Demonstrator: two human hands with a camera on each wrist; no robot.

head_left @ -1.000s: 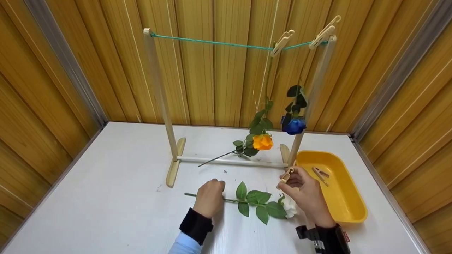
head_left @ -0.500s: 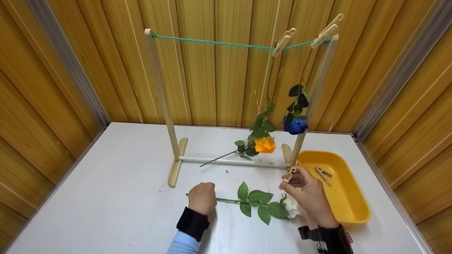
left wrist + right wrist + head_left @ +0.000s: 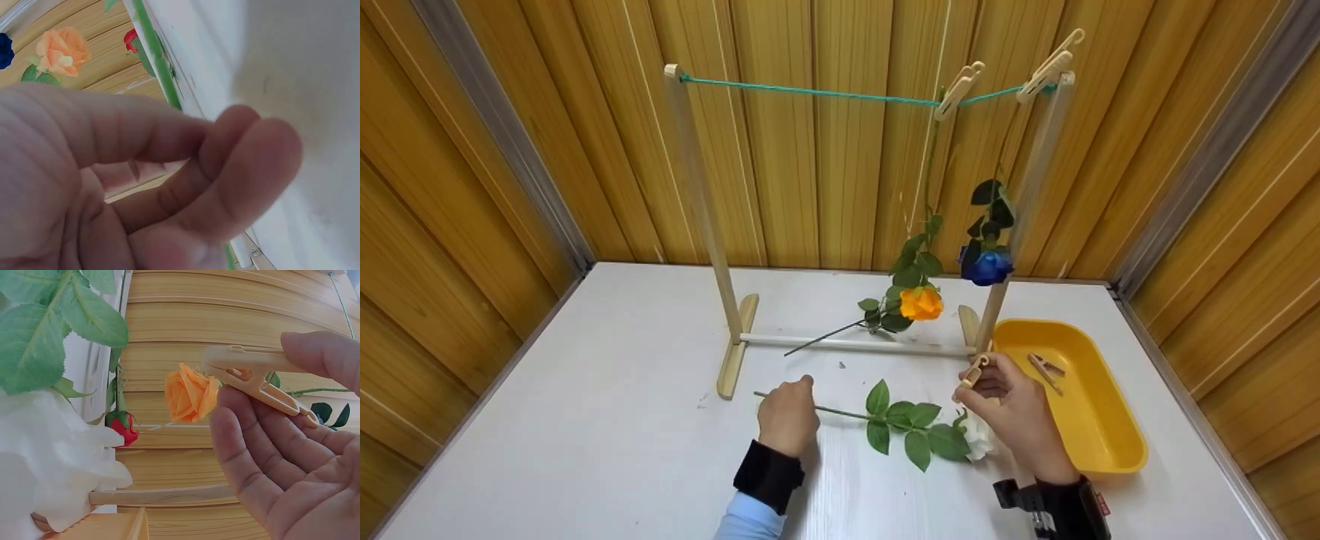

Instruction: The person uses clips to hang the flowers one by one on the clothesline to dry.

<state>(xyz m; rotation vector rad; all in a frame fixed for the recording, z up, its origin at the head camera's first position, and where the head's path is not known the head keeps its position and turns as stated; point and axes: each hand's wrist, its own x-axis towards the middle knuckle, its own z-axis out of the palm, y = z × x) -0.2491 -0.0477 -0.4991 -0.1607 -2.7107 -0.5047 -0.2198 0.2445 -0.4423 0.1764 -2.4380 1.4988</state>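
Observation:
My left hand [image 3: 789, 417] pinches the green stem of a white rose [image 3: 979, 436] near its cut end. In the left wrist view the stem [image 3: 154, 45] passes behind the thumb and curled fingers. The flower head lies at the right, partly behind my right hand [image 3: 1011, 412]. That hand holds a beige clothespin [image 3: 253, 377] between thumb and fingers, above the white rose. An orange rose [image 3: 921, 304] and a blue rose [image 3: 987, 267] hang head down from the green cord [image 3: 810, 91], each under a clothespin [image 3: 958, 91] clipped there.
The cord runs between two posts of a wooden rack [image 3: 712, 217]. A red rose [image 3: 126, 430] lies near its bottom bar [image 3: 840, 343]. At the right stands a yellow tray [image 3: 1099, 420] with a clothespin [image 3: 1045, 373] in it. Ribbed wood-look walls [image 3: 780, 187] enclose the table.
My left hand has slid left along the white rose's stem, and the stem's cut end has risen slightly. The right hand keeps its hold on the clothespin, nearly still.

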